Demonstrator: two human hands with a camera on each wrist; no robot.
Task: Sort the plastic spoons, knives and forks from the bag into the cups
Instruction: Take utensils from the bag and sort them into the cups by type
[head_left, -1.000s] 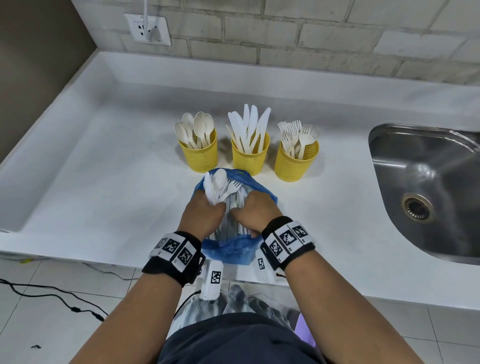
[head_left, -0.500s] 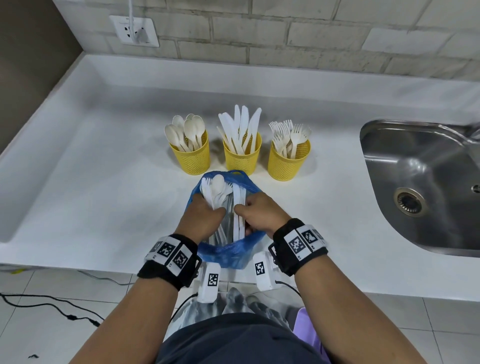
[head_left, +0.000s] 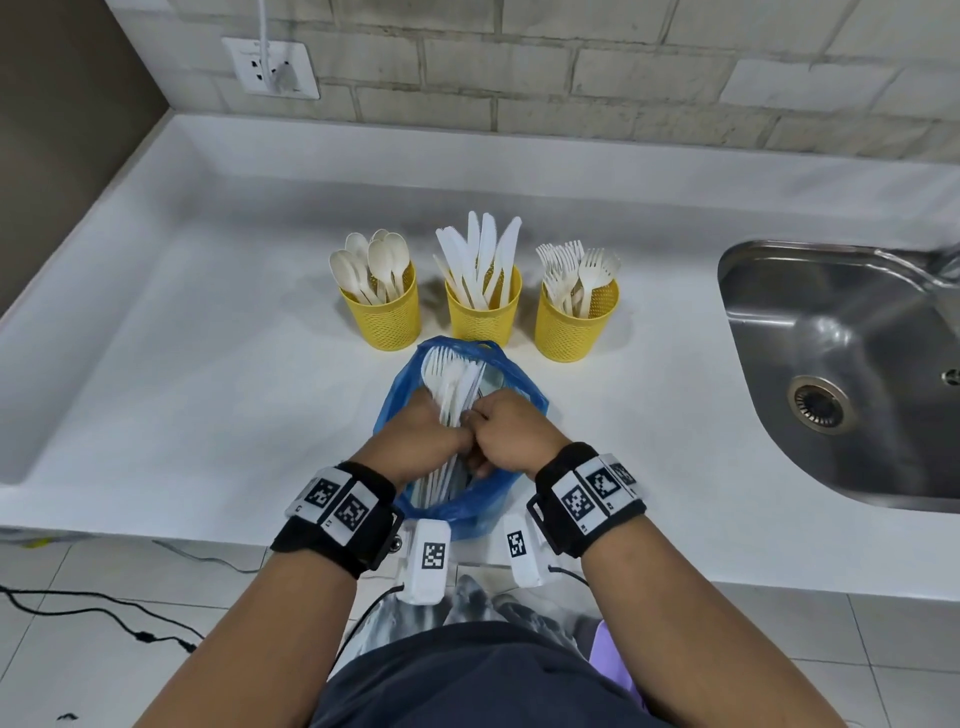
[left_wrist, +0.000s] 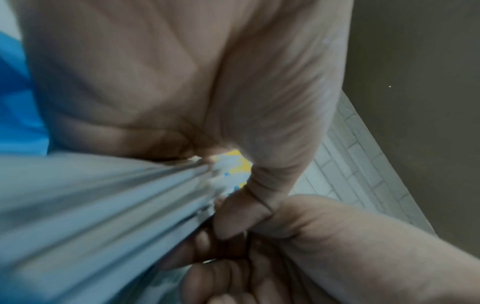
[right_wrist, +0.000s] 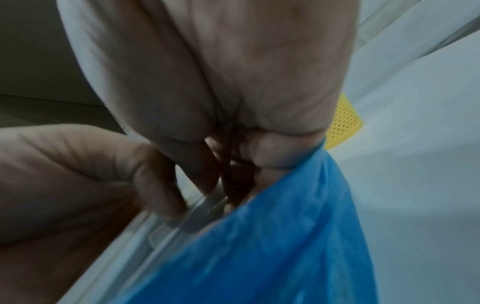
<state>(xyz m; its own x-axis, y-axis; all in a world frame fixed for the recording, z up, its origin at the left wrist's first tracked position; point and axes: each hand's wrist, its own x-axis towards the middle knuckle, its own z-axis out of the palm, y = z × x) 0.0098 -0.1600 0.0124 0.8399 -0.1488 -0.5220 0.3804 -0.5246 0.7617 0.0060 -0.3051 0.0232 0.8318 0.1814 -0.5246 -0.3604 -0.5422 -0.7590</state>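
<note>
White plastic cutlery bundle (head_left: 451, 387), crinkled blue bag (head_left: 524, 387), left hand (head_left: 415, 441) gripping

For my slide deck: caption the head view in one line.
Both hands, left hand and right hand, grip white cutlery in a blue bag before three yellow cups.

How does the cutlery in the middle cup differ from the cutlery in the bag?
The middle cup holds only knives, standing upright and untouched. The bundle in the blue bag mixes types, lies slanted, and the left hand and right hand grip it. Both are white plastic.
</note>
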